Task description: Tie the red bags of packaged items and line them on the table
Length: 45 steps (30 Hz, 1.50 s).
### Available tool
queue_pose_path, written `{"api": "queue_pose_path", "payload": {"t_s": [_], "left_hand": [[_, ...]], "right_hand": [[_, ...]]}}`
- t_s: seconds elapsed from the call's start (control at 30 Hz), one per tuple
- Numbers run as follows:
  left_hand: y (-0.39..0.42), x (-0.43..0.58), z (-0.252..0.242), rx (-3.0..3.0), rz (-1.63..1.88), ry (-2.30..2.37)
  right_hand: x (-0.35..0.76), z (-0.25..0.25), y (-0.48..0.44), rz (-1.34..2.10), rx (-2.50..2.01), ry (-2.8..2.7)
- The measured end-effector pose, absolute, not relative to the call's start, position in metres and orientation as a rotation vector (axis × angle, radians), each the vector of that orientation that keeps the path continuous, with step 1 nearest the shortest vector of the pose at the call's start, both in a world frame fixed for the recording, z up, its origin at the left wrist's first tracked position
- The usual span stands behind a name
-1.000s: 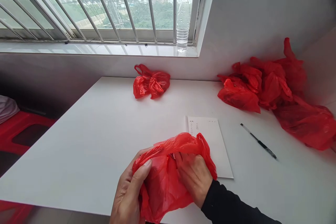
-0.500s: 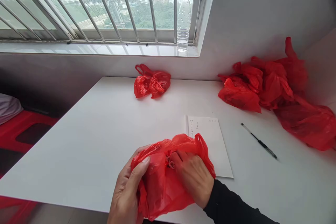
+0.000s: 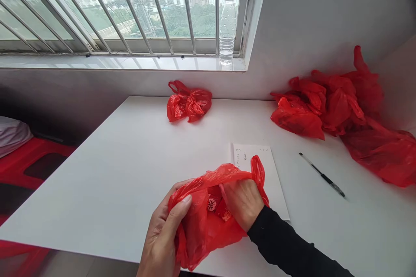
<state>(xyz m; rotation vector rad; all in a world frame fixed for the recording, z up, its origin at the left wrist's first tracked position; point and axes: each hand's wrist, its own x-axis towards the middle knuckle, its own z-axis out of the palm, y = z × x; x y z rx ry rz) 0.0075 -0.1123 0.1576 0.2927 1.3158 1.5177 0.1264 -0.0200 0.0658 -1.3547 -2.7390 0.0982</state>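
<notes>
A red plastic bag [image 3: 198, 233] is held up over the near edge of the white table [image 3: 107, 181]. My left hand [image 3: 165, 229] pinches its left rim, thumb on the near side and fingers behind. Through the bag's mouth reaches my right hand [image 3: 243, 201]; the fingers are hidden inside, so I cannot see whether they grip anything. Small red packets [image 3: 212, 203] with pale and dark printed markings show in the bag beside that hand. Behind the bag lies a white notepad [image 3: 276, 194] with handwriting near its top, partly covered by the bag.
A pen [image 3: 321, 175] lies right of the notepad. Knotted red bags [image 3: 190, 104] sit at the table's back edge, and a heap of red bags [image 3: 341, 104] fills the right corner. A water bottle [image 3: 227, 30] stands on the windowsill. Red stools [image 3: 35, 156] are at the left.
My right hand has gone deeper into the bag and slightly right. The bag's mouth is wider, showing more of the packets inside. My left hand has shifted a little right with the bag.
</notes>
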Motion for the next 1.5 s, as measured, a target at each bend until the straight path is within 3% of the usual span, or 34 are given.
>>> {"api": "queue_pose_path", "payload": {"t_s": [0.37, 0.67, 0.83, 1.17, 1.37, 1.5], "left_hand": [[-0.113, 0.006, 0.163, 0.255, 1.533, 1.353], [-0.113, -0.002, 0.161, 0.331, 1.524, 1.401], [-0.114, 0.000, 0.164, 0.332, 1.528, 1.390], [-0.115, -0.005, 0.160, 0.353, 1.529, 1.376], [-0.115, -0.001, 0.161, 0.367, 1.507, 1.383], [-0.113, 0.005, 0.159, 0.400, 1.464, 1.330]], "right_hand": [[0.120, 0.075, -0.045, 0.478, -1.290, -2.844], [0.129, 0.083, -0.036, 0.564, -1.278, -2.722], [0.124, 0.080, -0.037, 0.537, -1.301, -2.715], [0.114, 0.066, -0.048, 0.523, -0.856, -2.880], [0.151, 0.084, -0.045, 0.198, -1.266, -3.045], [0.157, 0.075, -0.045, 0.134, -1.263, -3.035]]}}
